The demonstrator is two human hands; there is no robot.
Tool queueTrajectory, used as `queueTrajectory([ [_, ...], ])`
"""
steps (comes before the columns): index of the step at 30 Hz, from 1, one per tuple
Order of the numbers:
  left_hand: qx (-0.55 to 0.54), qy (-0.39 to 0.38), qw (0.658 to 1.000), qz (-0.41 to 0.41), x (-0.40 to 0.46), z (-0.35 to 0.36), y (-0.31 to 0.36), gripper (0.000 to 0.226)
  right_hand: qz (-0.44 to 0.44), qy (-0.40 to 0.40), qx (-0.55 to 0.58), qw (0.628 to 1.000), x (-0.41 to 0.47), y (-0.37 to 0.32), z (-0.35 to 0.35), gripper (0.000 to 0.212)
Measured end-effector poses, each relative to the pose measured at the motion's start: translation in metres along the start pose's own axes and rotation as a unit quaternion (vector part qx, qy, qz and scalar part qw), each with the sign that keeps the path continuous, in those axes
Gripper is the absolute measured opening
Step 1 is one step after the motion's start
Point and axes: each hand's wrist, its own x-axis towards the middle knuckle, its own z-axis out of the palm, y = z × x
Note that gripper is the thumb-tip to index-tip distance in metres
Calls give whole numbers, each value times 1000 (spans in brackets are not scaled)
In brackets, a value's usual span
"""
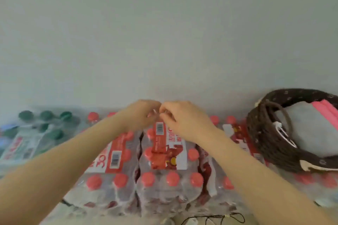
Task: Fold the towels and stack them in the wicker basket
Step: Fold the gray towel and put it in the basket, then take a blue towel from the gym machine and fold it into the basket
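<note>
Above the shrink-wrapped packs of red-capped bottles [164, 153], your left hand [141, 113] and right hand [180, 117] meet, fingers curled; whether they pinch anything, you cannot tell. At your right, the round, dark woven wicker basket [265, 133] sits on the glossy packs, holding a folded grey towel [307, 129] and a pink towel [327, 109]. Green-capped bottles [45, 122] crowd the left edge.

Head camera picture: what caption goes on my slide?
Two hands meet above shrink-wrapped bottle packs; folded towels fill the wicker basket.
</note>
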Motion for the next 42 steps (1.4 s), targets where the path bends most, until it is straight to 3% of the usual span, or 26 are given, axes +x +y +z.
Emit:
queueTrajectory([
  [3, 2, 6, 991, -137, -102, -6, -44, 25, -93, -67, -39, 993, 22, -72, 52, 21],
  [6, -18, 54, 960, -276, -224, -10, -70, 29, -174, -147, -37, 973, 20, -151, 103, 21],
  [10, -50, 138, 898, -415, -403, 2, -72, 28, -282, -246, -45, 926, -16, -268, 168, 23],
  [14, -70, 172, 828, -530, -565, 32, -53, 28, -386, -315, -39, 866, -76, -391, 237, 24],
  [17, -108, 231, 759, -599, -670, 55, -26, 27, -447, -355, -37, 820, -128, -478, 280, 25],
  [21, -141, 334, 661, -657, -786, 67, -3, 23, -496, -394, -24, 774, -178, -578, 316, 26],
  [26, -172, 438, 541, -697, -894, 88, -4, 19, -517, -411, -2, 751, -214, -668, 369, 23],
  [30, -177, 424, 528, -714, -980, 96, -15, 23, -548, -416, -26, 725, -227, -761, 426, 22],
  [35, -196, 374, 510, -749, -1119, 79, -43, 28, -625, -402, -63, 666, -248, -926, 485, 24],
  [39, -197, 386, 469, -770, -1225, 59, -55, 30, -642, -405, -37, 650, -284, -1050, 515, 24],
  [42, -207, 442, 427, -761, -1296, 60, -57, 30, -646, -426, -30, 633, -318, -1124, 544, 23],
])
